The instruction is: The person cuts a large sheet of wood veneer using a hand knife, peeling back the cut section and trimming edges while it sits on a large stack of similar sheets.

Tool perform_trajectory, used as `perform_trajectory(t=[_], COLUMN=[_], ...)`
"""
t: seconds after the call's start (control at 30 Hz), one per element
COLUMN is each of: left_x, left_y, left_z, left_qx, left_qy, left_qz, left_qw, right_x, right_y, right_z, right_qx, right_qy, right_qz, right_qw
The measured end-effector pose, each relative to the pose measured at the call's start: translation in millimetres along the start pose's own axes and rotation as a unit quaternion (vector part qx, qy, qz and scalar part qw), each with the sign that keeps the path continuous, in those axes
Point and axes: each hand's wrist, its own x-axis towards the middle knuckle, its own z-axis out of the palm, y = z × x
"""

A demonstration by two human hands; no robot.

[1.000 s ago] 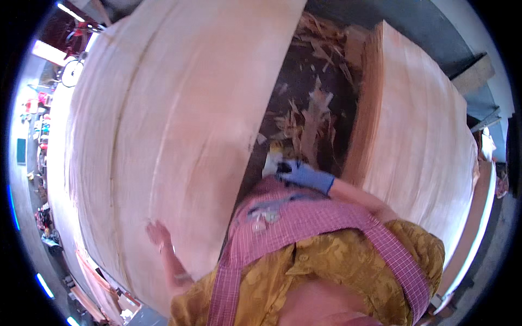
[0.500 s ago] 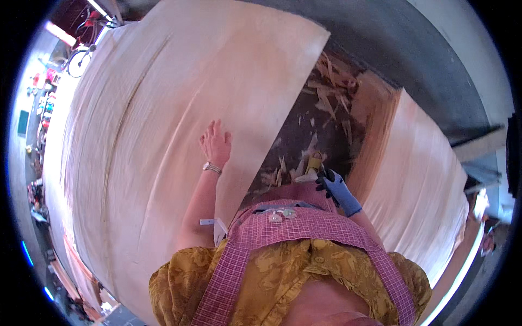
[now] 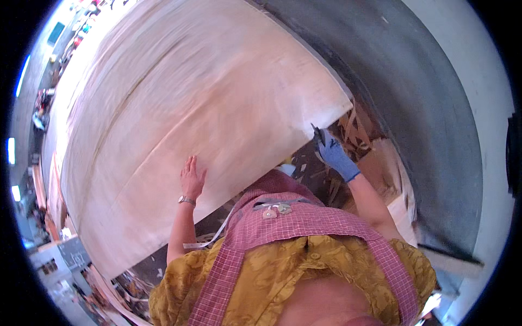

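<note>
A large stack of pale wood veneer sheets point(image 3: 228, 108) spreads out before me, its top sheet marked by long darker grain lines. My left hand point(image 3: 192, 178) lies flat on it near the front edge, fingers stretched out, a watch point(image 3: 186, 200) on the wrist. At the sheet's right-hand edge is my right hand point(image 3: 329, 149), in a blue glove with dark fingers. Its fingers are closed, and a thin dark tip point(image 3: 314, 129) points out over the sheet's edge. What the tip belongs to is too small to make out.
Torn veneer scraps point(image 3: 354, 129) litter the dark floor to the right of the stack. Another pile of veneer point(image 3: 401, 214) stands at my right side, partly behind my arm. A grey wall point(image 3: 429, 103) curves along the far right. More wood strips point(image 3: 111, 304) lie at lower left.
My body has turned rightward along the stack. The right hand has risen from beside my apron to the sheet's edge. My left hand remains flat on the veneer, now closer to its front edge.
</note>
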Motion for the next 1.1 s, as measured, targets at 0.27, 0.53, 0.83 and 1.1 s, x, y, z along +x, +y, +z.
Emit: perform_trajectory(t=[0.27, 0.53, 0.83, 1.1], left_x=[14, 85, 131, 130], left_y=[43, 209, 291, 443], left_z=[11, 18, 24, 35], left_qx=[-0.078, -0.065, -0.035, -0.112], left_qy=[0.055, 0.19, 0.138, 0.027], left_qz=[-0.201, -0.036, -0.161, -0.015], left_qw=[0.975, 0.979, 0.977, 0.993], right_x=[153, 207, 257, 248], right_y=[34, 7, 135, 176], right_z=[13, 3, -30, -24], right_qx=[-0.114, -0.098, 0.069, 0.185], right_qy=[-0.189, -0.293, -0.161, -0.191], right_qz=[-0.057, -0.056, 0.066, 0.086], right_qw=[0.974, 0.949, 0.982, 0.96])
